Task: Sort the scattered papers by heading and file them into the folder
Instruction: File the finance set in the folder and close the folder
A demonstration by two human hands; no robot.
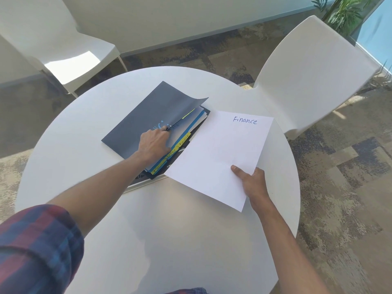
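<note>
1. On the far left, beyond the round white tabletop (63,128), stands a white chair (70,66); not involved in the work.
2. Left of centre lies the dark folder (135,122), set at an angle. Its cover (169,102) curls upward at the far corner, evidently lifted to expose the sections beneath.
3. Left hand (153,145) rests on the folder, fingers curled at the cover's edge, apparently pinching or prying it. Judgement: it keeps the gap open so a sheet can be slid in one-handed.
4. Under the cover, blue dividers carry yellow tabs (182,141) along the near edge; the writing on them is too small to read reliably. They presumably mark the headings.
5. Right of centre, the paper (220,153) headed "Finance" is held just beside the folder, its near-left corner overlapping the folder's edge, heading away from the person.
6. Right hand (252,181) grips the sheet's near edge, thumb on top, fingers hidden below. Holding at the edge leaves the far edge free to enter first.
7. Judgement: filing step under way; the matching tab must be found. No other loose papers visible.
8. Far right: second white chair (314,71), a plant (343,13) behind.
</note>
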